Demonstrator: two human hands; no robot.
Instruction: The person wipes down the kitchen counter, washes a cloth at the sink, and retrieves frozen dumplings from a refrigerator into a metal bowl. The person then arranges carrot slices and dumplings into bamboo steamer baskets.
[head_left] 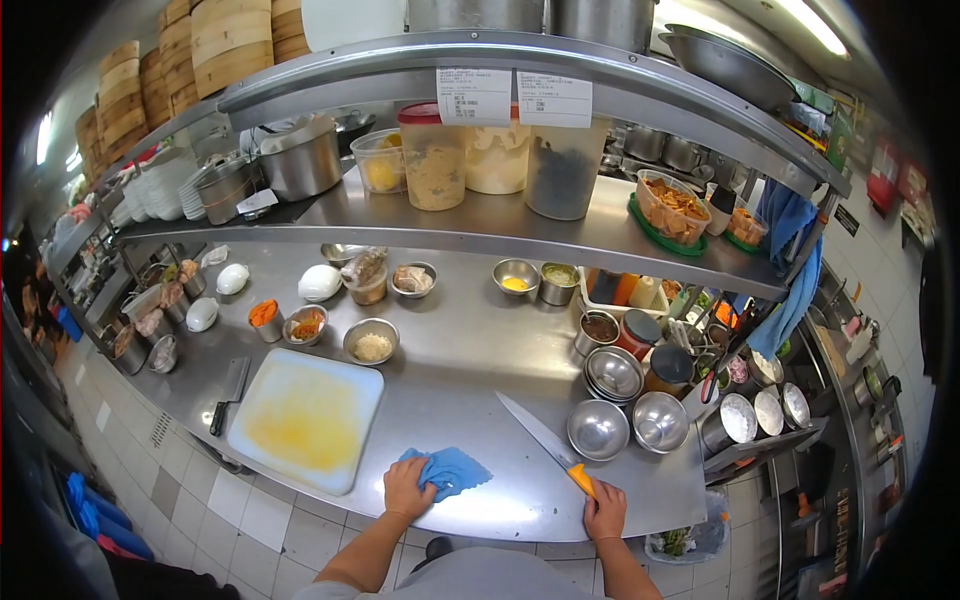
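My left hand (408,489) is closed on a blue cloth (452,472), which lies against the steel worktop (450,390) near its front edge. To the right, my right hand (604,511) grips the yellow handle of a kitchen knife (541,428). Its long blade points away from me and to the left, low over the worktop. Left of the cloth lies a white cutting board (308,415) with a yellow stain across its middle. A cleaver (231,396) with a black handle rests along the board's left side.
Stacked steel bowls (613,373) and two single bowls (598,430) stand right of the knife. Behind the board are a bowl of chopped food (371,343) and a cup of orange food (265,318). A steel shelf (450,245) with tubs overhangs the back. A waste bag (690,540) sits below right.
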